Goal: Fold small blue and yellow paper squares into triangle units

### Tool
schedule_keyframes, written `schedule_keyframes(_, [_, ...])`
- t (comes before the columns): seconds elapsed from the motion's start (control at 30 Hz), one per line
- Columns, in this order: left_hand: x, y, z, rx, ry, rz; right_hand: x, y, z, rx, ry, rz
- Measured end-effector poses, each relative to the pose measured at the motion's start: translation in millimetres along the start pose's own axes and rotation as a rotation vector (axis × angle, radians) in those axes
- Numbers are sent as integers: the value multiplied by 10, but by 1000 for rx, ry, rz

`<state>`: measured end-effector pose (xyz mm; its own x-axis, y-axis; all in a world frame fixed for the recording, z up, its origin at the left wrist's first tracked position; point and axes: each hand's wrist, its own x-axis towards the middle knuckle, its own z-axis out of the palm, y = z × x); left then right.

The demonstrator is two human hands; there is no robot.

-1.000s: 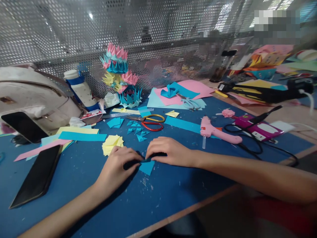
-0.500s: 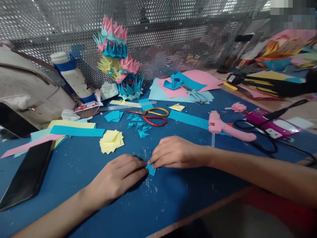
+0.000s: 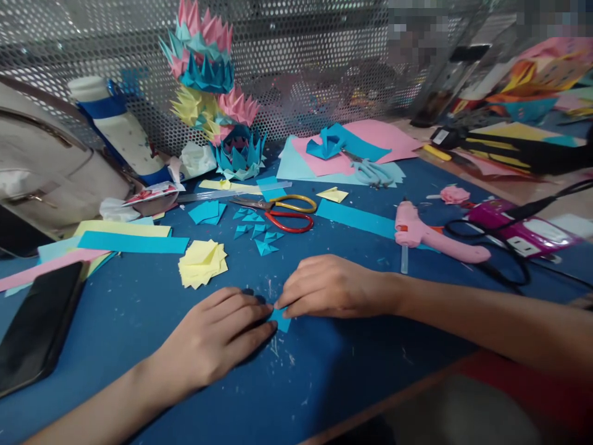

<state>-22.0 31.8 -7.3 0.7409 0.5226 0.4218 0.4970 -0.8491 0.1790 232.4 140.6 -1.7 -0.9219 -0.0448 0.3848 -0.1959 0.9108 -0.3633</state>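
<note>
Currently, a small blue paper piece [image 3: 281, 322] lies on the blue tabletop [image 3: 222, 408], toward its front edge, between both hands. Left hand [image 3: 210, 337]: index finger and thumb closed on the piece's left side. Right hand [image 3: 340, 287]: fingers bunched and bent, tips gripping the upper part; thumb hidden. Fingertips of the two hands nearly meet.

Just beyond the left hand: stack of yellow paper squares [image 3: 204, 264], corners fanned. Farther toward the back edge: small folded blue triangles [image 3: 266, 247] in loose rows, then scissors [image 3: 267, 206] with one yellow and one red handle loop, blades pointing to the left edge.

Right part of tabletop: pink glue gun [image 3: 435, 238], resting partly over a long blue strip [image 3: 356, 217].

Left edge: dark phone [image 3: 41, 327], with paper strips [image 3: 134, 241] in blue, yellow and pink behind it. Back edge: tiered paper sculpture [image 3: 238, 151] of spiky folded points, upright before a perforated metal panel [image 3: 301, 74].
</note>
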Motion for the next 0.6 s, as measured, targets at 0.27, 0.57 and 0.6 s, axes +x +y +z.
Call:
schedule_keyframes(0.27, [11, -23, -9, 47, 10, 9, -12, 4, 8, -11, -29, 17])
schedule_keyframes(0.57, [12, 496, 42, 462, 32, -78, 29, -25, -1, -75, -41, 18])
schedule_keyframes(0.6, [5, 546, 54, 474, -40, -80, 35, -29, -5, -77, -40, 26])
